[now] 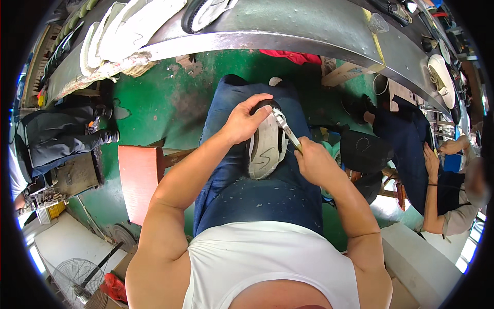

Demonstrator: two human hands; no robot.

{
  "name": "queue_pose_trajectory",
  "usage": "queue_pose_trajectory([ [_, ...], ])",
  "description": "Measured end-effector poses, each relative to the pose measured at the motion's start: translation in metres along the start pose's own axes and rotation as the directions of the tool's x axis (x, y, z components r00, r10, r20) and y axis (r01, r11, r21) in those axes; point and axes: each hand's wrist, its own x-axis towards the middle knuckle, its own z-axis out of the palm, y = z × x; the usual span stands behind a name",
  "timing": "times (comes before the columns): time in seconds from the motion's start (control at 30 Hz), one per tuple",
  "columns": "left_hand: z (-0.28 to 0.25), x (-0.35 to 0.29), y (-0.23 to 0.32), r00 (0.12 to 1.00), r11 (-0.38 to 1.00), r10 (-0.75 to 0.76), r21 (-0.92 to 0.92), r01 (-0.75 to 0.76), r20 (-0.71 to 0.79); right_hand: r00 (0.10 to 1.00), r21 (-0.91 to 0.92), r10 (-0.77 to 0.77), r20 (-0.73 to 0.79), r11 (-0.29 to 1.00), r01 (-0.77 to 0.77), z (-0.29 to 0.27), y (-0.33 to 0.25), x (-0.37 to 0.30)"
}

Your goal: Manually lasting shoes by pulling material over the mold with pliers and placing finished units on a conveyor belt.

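A pale shoe piece [263,147] lies sole side up on my lap, with a black end pointing away from me and a dark curved mark near the close end. Around its far, black end my left hand [248,121] is closed, thumb bent over the edge. My right hand [315,162] is closed round the handle of a slim silver metal hand tool [287,131]. The tool's head meets the shoe's far right edge, close to my left fingertips. Its exact kind is hard to make out, and its handle is mostly hidden in my palm.
A metal workbench [288,41] curves across the far side, carrying white shoe parts [136,31] and another shoe [441,77]. Beside my left arm stands a reddish box-like surface [139,180]. Co-workers sit at left and right; a fan [77,278] stands lower left.
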Motion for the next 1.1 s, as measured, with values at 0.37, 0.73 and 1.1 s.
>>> queue_pose_trajectory([
  [0.37, 0.011, 0.007, -0.033, 0.993, 0.955, -0.096, 0.288, 0.073, 0.065, 0.98, 0.371, 0.191, 0.056, 0.907, -0.198, -0.006, 0.031, 0.043],
  [0.73, 0.011, -0.067, -0.05, 0.954, 0.987, -0.16, 0.063, 0.149, 0.254, 0.982, -0.041, -0.043, 0.183, 0.998, 0.051, 0.007, 0.036, -0.023],
  [1.1, 0.037, -0.081, -0.079, 0.978, 0.814, -0.191, -0.543, 0.207, 0.085, 0.924, -0.448, -0.07, 0.375, 0.859, 0.247, 0.008, 0.011, -0.004],
])
